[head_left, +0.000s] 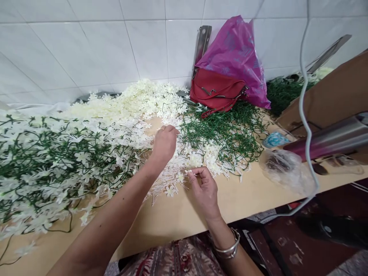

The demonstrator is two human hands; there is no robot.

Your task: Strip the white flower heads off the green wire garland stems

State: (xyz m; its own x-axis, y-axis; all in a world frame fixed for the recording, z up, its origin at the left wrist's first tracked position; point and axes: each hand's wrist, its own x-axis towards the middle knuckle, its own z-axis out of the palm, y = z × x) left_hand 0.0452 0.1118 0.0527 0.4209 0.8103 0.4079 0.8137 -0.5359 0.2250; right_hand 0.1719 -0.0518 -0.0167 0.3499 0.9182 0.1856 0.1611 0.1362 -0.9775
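My right hand (204, 189) pinches a small white artificial flower (188, 172) between thumb and fingertips, just above the table's near side. My left hand (166, 142) reaches farther in over the white flower pieces (165, 174). Its fingers are curled together, and whatever they hold is hidden behind them. Around both hands lie loose white blossoms and thin pale stems. To the right of the left hand spreads a heap of green plastic stems (221, 130). Behind it rises a pile of cream blossoms (143, 96).
White flowers on green stems (63, 165) cover the table's left side. At the back stand a red bag (215, 90) and a purple plastic bag (235, 57). A grey cable (305, 96) hangs at right, near a clear plastic bag (284, 168) and a shiny roll (333, 134).
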